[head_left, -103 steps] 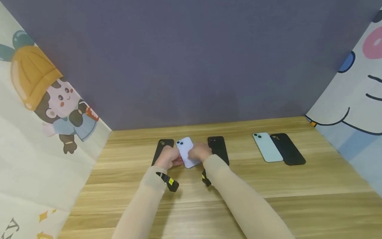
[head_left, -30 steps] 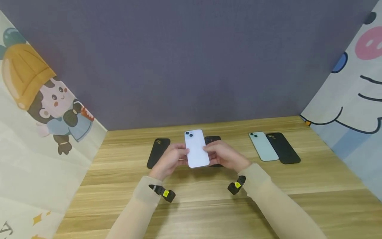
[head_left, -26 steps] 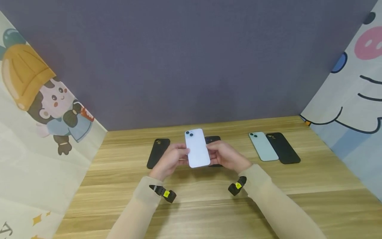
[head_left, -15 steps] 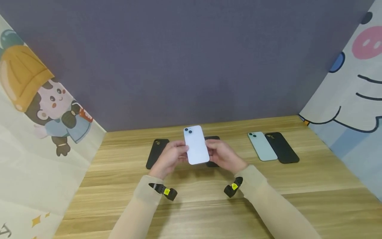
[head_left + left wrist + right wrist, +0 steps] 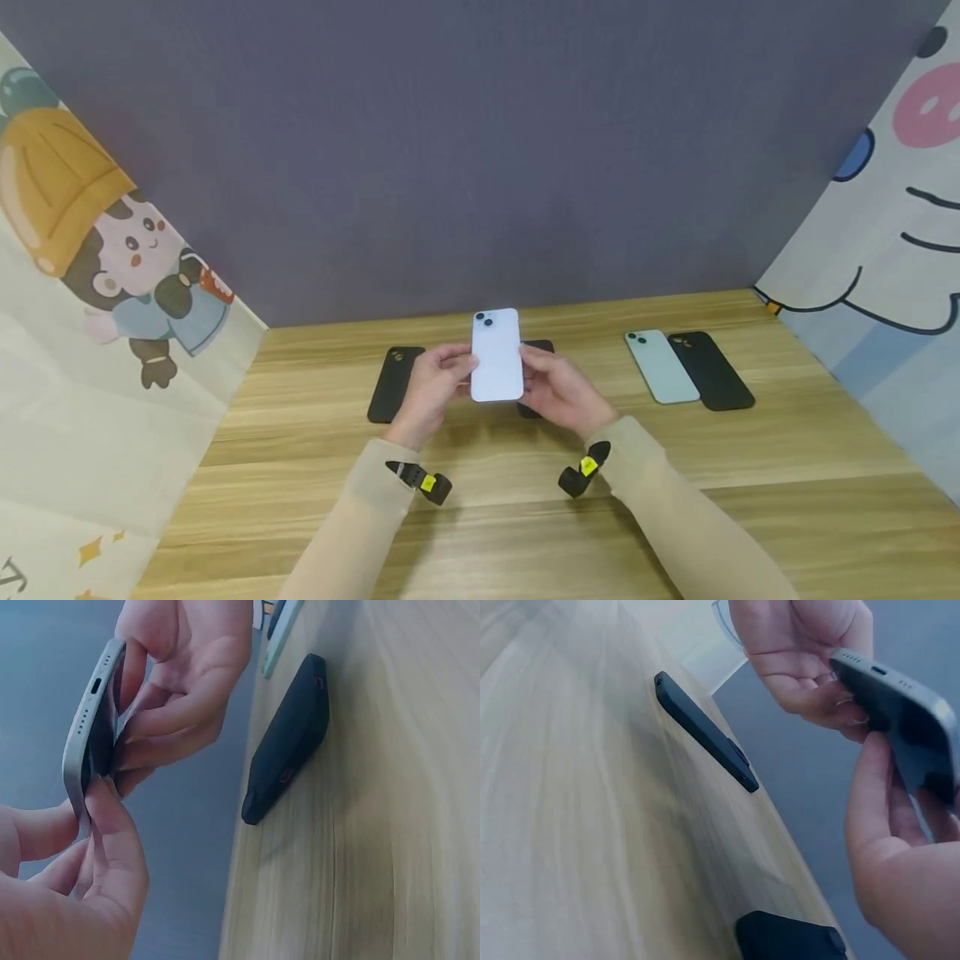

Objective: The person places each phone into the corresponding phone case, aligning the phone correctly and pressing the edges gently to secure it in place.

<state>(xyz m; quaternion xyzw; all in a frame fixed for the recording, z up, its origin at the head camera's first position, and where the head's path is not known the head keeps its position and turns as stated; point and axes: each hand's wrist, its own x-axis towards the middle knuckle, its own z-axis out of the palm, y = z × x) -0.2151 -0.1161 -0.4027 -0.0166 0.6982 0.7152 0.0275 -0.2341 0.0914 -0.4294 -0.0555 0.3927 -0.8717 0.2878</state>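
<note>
Below held phone (image 5: 497,358), wood-grain table (image 5: 495,517); behind, greyish wall (image 5: 480,158); cartoon-printed side panels (image 5: 67,425).

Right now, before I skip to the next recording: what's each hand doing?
Left hand: pinching the pale lilac smartphone by one long edge.
Right hand: pinching the opposite edge.

Gap beneath white phone (image 5: 497,360), mint phone (image 5: 662,367) rightward; wall (image 5: 480,167) behind
</note>
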